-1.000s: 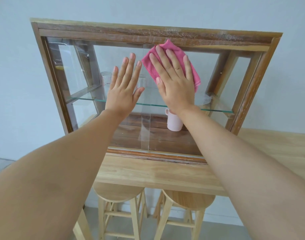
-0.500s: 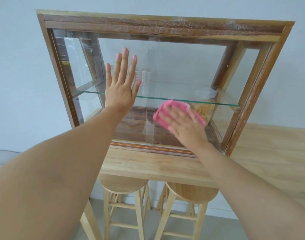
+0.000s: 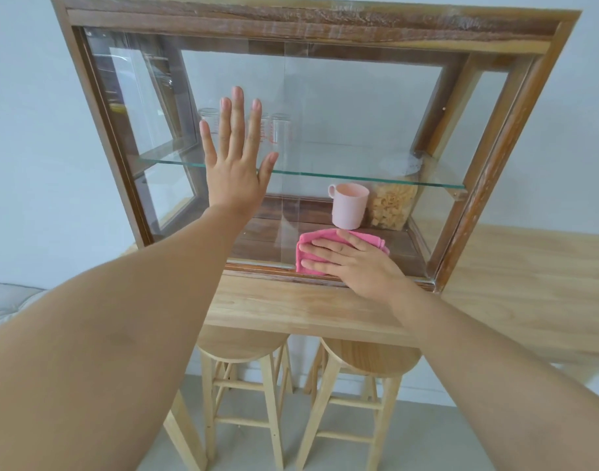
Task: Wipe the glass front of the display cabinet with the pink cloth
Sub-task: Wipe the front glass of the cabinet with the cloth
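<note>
A wooden display cabinet (image 3: 311, 22) with a glass front (image 3: 359, 107) stands on a light wooden table. My left hand (image 3: 235, 161) lies flat and open against the left glass pane, fingers spread and pointing up. My right hand (image 3: 356, 263) presses the folded pink cloth (image 3: 308, 246) flat against the bottom of the right pane, just above the lower frame rail. The fingers point left and cover most of the cloth.
Inside, a pink mug (image 3: 348, 205) and a jar of pasta (image 3: 391, 207) stand on the cabinet floor, with clear glasses (image 3: 281, 129) on the glass shelf (image 3: 359, 176). The table (image 3: 512, 283) extends right. Two wooden stools (image 3: 362, 368) stand beneath its front edge.
My right hand has swept the pink cloth down the right pane from the top rail to the bottom rail. My left hand has stayed flat on the left pane.
</note>
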